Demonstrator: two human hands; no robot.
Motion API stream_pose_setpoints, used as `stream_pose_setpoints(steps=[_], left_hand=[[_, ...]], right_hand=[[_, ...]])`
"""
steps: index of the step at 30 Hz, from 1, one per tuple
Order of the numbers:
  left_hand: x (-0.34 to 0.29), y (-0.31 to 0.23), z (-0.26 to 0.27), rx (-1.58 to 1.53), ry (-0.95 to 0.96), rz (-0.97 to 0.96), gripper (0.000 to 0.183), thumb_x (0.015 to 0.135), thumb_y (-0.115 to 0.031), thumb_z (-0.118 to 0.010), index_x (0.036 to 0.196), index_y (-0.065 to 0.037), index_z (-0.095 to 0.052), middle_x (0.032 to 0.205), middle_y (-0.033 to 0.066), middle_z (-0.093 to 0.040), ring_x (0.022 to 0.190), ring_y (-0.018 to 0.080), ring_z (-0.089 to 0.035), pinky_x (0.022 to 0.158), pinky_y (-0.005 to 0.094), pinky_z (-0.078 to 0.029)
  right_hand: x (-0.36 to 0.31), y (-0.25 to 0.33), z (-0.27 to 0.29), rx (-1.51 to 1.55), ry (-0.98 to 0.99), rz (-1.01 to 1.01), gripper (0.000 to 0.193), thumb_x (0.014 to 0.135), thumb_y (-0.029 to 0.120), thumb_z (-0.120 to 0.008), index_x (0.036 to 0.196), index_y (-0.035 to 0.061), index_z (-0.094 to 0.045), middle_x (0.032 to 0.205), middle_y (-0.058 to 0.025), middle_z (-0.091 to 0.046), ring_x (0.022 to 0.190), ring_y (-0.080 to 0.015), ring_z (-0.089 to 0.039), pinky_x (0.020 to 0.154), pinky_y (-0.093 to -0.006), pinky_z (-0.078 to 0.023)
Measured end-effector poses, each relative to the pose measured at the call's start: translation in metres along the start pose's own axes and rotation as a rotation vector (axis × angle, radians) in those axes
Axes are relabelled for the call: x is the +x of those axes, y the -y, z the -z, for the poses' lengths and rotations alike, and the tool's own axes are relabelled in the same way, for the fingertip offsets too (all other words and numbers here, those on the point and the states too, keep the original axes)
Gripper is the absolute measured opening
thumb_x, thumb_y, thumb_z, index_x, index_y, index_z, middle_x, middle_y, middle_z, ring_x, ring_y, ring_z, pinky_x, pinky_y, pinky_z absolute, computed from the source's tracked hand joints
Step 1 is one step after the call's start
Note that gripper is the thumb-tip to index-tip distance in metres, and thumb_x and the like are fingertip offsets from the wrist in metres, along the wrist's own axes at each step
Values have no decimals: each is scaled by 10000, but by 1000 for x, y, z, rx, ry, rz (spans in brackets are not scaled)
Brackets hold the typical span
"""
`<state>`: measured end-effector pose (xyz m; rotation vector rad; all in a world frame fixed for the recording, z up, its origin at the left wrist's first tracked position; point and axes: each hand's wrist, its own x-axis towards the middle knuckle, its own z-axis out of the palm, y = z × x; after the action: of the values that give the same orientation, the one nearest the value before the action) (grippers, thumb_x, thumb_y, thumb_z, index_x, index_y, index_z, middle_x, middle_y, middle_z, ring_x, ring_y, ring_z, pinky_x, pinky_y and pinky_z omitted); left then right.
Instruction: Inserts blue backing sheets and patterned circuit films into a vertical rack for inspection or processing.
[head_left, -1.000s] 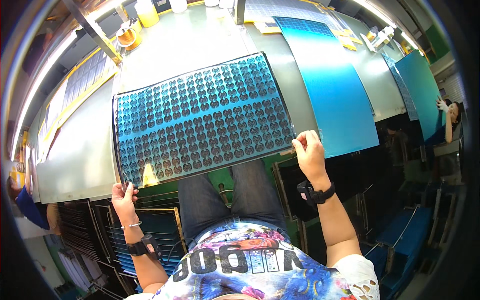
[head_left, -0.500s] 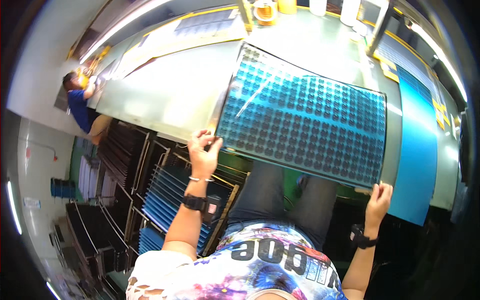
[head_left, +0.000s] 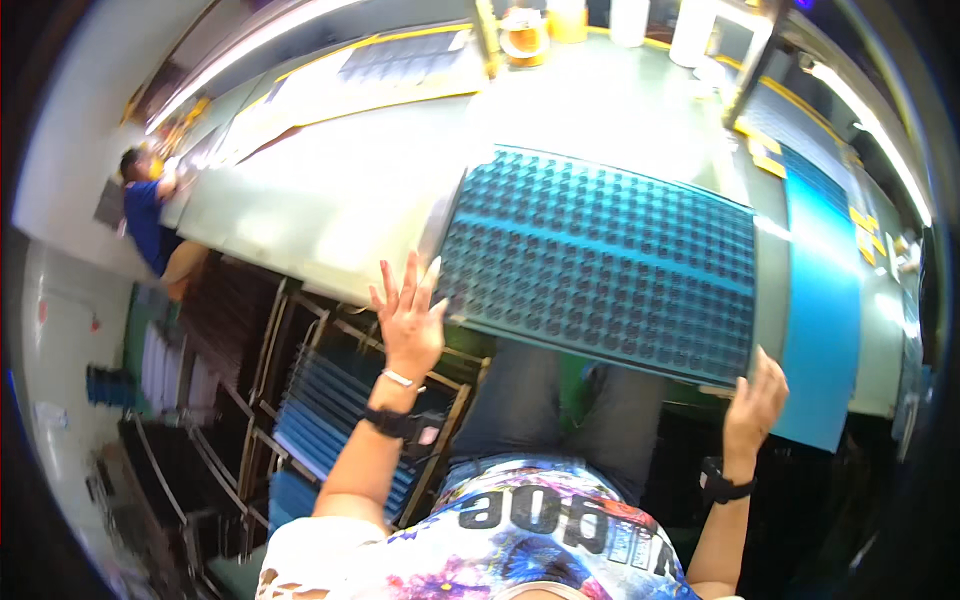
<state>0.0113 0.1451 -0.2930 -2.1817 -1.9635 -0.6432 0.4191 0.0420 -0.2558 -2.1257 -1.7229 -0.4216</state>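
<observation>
A blue-green panel (head_left: 600, 265) covered in rows of small dark printed shapes lies at the front edge of the workbench (head_left: 300, 200). Just off the panel's front left corner is my left hand (head_left: 412, 325), empty and open, its fingers spread upward. By the front right corner my right hand (head_left: 755, 400) has its fingers stretched out along the panel's edge. Whether those fingers touch the edge is hard to make out.
A plain blue sheet (head_left: 822, 300) lies on the right, overhanging the bench. Below left stands a rack (head_left: 335, 430) of blue panels. An orange roll (head_left: 524, 38) and white cylinders sit at the back. A person in blue (head_left: 145, 215) works at far left.
The panel has come down from a raised, tilted position and now lies flatter. My left fingers have let go of its corner and spread; my right fingers have straightened from their pinch.
</observation>
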Motion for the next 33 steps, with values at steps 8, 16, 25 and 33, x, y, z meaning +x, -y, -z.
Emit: stream_pose_setpoints(steps=[8, 16, 25, 33], left_hand=[[1, 25, -2, -219, 267, -226, 382, 851, -59, -468, 1205, -181, -543, 1330, 12, -448, 1308, 275, -285, 1055, 538, -84], [9, 25, 10, -157, 271, -247, 350, 842, -92, -505, 1175, -181, -562, 1317, -2, -461, 1302, 282, -295, 1043, 562, -112], [143, 24, -57, 40, 381, -338, 610, 857, -472, -459, 1296, -54, -390, 1398, 72, -330, 1311, 279, -245, 1029, 532, -205], [192, -4, -99, 147, 331, -182, 641, 877, -507, -375, 1328, -52, -358, 1402, 78, -330, 1343, 237, -190, 1074, 512, -90]], right_hand=[[110, -39, -75, -126, 478, 242, 504, 739, 60, -490, 1242, 53, -457, 1343, -93, -406, 1256, -404, -294, 1010, -569, -231], [188, -42, -143, -157, 507, 20, 531, 786, 87, -444, 1309, 39, -362, 1372, -106, -348, 1277, -377, -279, 1020, -560, -229], [182, -27, -145, -267, 445, 54, 499, 836, 104, -379, 1323, 4, -329, 1384, -114, -307, 1307, -353, -226, 1020, -559, -231], [170, -39, -141, -316, 450, 12, 506, 842, 125, -378, 1331, 8, -316, 1397, -111, -303, 1307, -343, -237, 1030, -541, -225]])
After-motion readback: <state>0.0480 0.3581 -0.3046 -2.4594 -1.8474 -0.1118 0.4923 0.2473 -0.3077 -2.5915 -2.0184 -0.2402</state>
